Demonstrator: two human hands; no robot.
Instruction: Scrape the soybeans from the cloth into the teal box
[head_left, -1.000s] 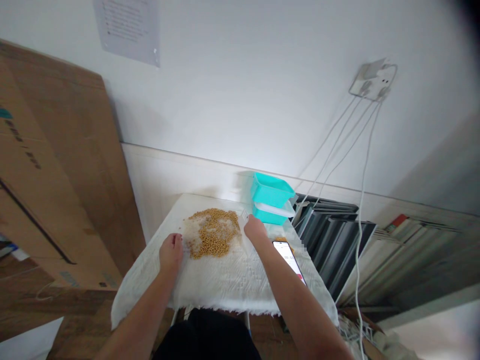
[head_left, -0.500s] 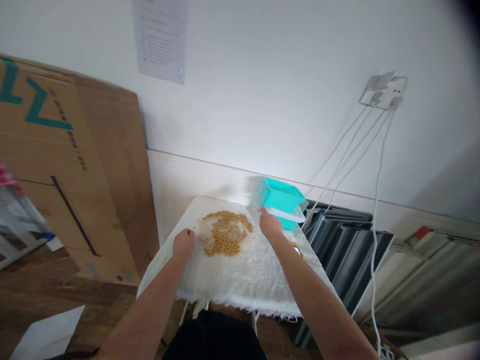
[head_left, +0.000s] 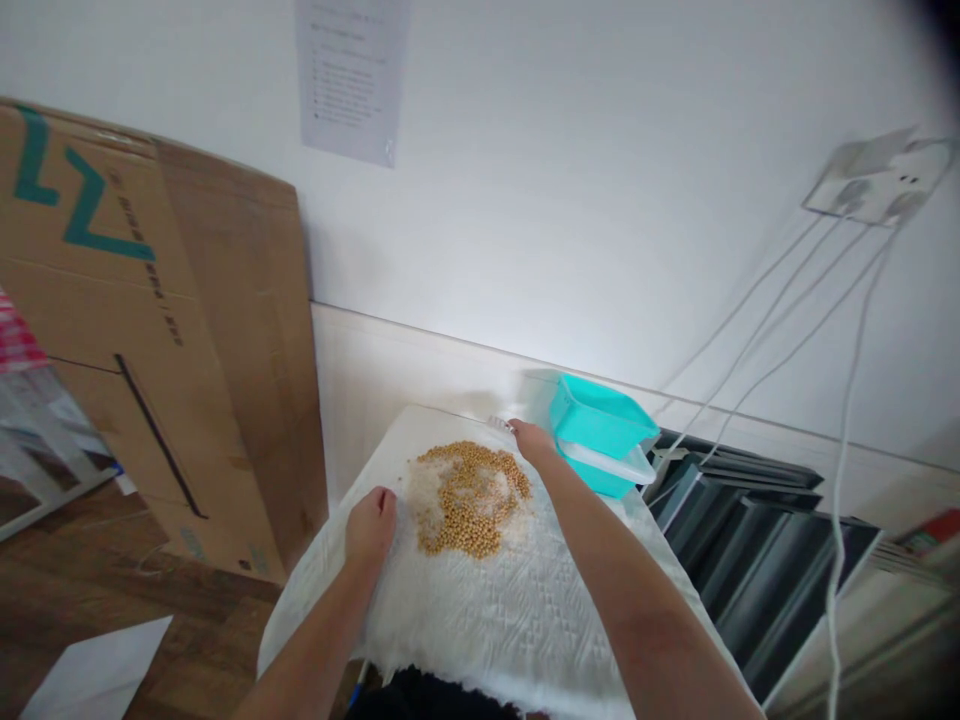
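Observation:
A heap of tan soybeans mixed with white grains (head_left: 471, 494) lies on a white textured cloth (head_left: 495, 610) over a small table. My left hand (head_left: 370, 524) rests curled on the cloth at the heap's left edge. My right hand (head_left: 531, 438) reaches to the heap's far right side, its fingers closed around a small whitish object that I cannot make out. Two stacked turquoise trays (head_left: 600, 444) stand just to the right of that hand.
A large cardboard box (head_left: 157, 330) leans on the wall at left. Dark panels (head_left: 757, 520) lie to the right of the table. White cables (head_left: 795, 340) hang from a wall socket (head_left: 874, 180). A white sheet (head_left: 97, 675) lies on the wooden floor.
My right hand has moved from the heap's near right side toward its far edge. The view has swung left and closer; the phone by my right forearm is out of sight.

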